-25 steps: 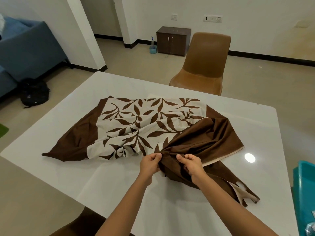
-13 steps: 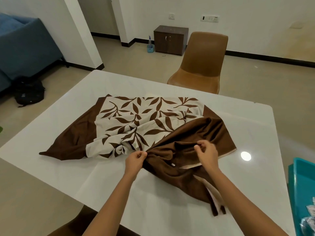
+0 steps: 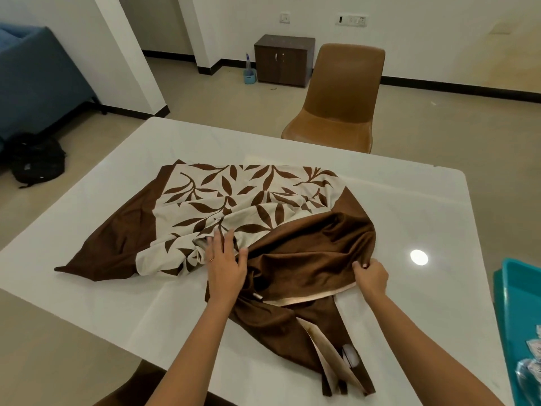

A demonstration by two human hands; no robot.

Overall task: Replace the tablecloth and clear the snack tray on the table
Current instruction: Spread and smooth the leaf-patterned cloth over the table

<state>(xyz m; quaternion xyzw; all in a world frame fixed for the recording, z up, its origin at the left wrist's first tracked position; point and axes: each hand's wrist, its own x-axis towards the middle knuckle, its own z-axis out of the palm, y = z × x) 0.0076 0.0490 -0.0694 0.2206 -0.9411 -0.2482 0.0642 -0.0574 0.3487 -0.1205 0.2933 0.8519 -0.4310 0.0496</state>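
White desk (image 3: 409, 206) carries the crumpled brown tablecloth (image 3: 307, 247) on its near half. Left hand (image 3: 225, 265) presses flat on it, grip apart; right hand (image 3: 370, 276) has its grip pinched on the brown edge. Teal tray (image 3: 515, 288) sits at the right; a brown chair (image 3: 342, 92) stands behind.

Tan chair (image 3: 342, 95), dk cabinet (image 3: 282, 61) by white wall (image 3: 439, 39), blue sofa (image 3: 35, 83) left.

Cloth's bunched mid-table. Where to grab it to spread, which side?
Probably pinch the brown border hem of the cloth at its near right edge, from the near side, as the right hand does. That hem lies loose on top with its pale underside turned up; the patterned middle, under the flat left hand, offers no free edge.
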